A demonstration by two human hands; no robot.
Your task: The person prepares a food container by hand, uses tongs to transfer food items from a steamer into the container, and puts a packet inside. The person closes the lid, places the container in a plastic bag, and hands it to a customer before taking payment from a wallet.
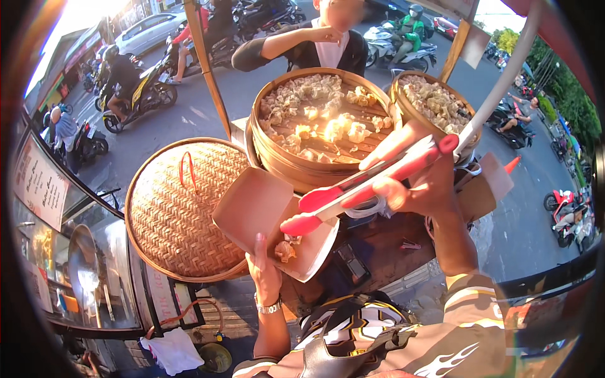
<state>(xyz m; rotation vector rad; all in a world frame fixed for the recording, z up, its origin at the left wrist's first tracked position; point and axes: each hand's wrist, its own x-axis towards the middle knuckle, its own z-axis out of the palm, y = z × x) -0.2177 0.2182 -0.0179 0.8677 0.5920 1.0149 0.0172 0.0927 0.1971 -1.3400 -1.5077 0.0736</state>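
Left hand (266,275): 1, fingers closed on the lower side of a paper box (255,205), with a watch (270,308) at the wrist. Box: 1, brown, its flap raised toward the lid of the steamer, holding at least 1 dumpling (285,252); a further piece beside it is partly hidden by the tongs. Right hand (425,186): 1, clasping a pair of tongs (359,196), metal with red tips and grips, slanted down to the left, the 2 tips apart and over the box; whether they hold anything cannot be told. Large steamer (302,171): 1, round, bamboo, beyond the box, dumplings along its left and far sides, slatted base partly bare. Small steamer (397,104): 1, to its right, heaped with dumplings. Woven lid (179,217): 1, domed, red loop on top, left of the box. Person (305,47): 1, dark jacket, standing behind the large steamer.
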